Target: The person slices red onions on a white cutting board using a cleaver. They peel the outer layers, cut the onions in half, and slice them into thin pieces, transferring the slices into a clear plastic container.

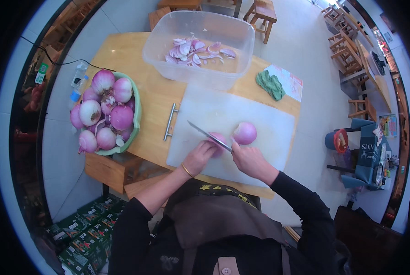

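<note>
On a white cutting board (267, 120), my left hand (200, 158) holds a red onion piece (219, 151) against the surface. My right hand (251, 160) grips a knife (208, 134), its blade lying across the top of that onion and pointing to the upper left. Just right of the blade sits another red onion (245, 133). Beyond the board, a clear plastic tub (239, 74) holds sliced onion (187, 51). At the left, a green basket (136, 117) is heaped with red onions (102, 80).
A metal handle (170, 122) is on the wooden table (153, 137) left of the board. A green cloth (270, 85) lies on a printed sheet (292, 81) at the table's right. A plastic bottle (79, 90) stands behind the basket. Wooden stools (262, 15) stand beyond the table.
</note>
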### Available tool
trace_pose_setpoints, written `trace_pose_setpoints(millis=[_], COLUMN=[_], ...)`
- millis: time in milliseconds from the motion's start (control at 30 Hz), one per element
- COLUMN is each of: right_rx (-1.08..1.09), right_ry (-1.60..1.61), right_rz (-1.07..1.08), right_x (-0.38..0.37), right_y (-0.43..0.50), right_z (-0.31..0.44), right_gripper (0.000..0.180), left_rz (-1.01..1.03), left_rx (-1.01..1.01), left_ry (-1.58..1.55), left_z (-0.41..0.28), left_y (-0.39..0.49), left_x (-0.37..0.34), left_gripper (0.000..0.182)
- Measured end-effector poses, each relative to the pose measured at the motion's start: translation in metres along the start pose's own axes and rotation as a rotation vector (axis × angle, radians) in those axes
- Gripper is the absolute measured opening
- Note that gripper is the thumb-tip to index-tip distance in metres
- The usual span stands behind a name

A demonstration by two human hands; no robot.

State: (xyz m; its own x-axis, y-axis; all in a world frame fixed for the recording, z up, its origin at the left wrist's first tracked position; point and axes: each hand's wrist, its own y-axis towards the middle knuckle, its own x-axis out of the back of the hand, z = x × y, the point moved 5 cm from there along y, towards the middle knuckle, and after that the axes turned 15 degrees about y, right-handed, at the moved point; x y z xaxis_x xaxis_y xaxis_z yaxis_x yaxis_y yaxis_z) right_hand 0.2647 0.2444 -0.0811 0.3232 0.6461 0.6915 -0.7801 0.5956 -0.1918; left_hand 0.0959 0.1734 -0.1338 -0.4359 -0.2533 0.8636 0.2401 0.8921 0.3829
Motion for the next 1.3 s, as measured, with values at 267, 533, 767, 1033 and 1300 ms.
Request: trace_pose_setpoints(millis=[267,533,767,1033,1300], right_rx=[-0.013,-0.064,-0.051,-0.074,0.037], right_ry=[0.000,-0.069,-0.051,-0.017,-0.012], right_rz=[-0.041,0.106,-0.011,0.109,-0.090], right_x=[-0.039,-0.003,-0.054,-0.010,-0.051], right_y=[0.001,-0.010,-0.005,-0.008,0.001], right_z=[-0.035,0.010,-0.034,0.012,-0.026], right_gripper=[0.012,0.014,0.016,0.020,0.015], left_rz=[-0.019,-0.056,-0.076,-0.087,-0.108], left_rx=[-0.007,0.008,0.005,0.026,0.002], left_ry=[-0.017,-0.004,-0.016,0.013,0.035], left_z=[-0.003,-0.001,-0.001,0.003,-0.004], left_y=[0.001,-0.008,-0.006,-0.020,-0.018], left_x=[0.003,-0.002,0.000,-0.007,-0.004], left_gripper=[0.031,0.031,0.026,0.027,0.026])
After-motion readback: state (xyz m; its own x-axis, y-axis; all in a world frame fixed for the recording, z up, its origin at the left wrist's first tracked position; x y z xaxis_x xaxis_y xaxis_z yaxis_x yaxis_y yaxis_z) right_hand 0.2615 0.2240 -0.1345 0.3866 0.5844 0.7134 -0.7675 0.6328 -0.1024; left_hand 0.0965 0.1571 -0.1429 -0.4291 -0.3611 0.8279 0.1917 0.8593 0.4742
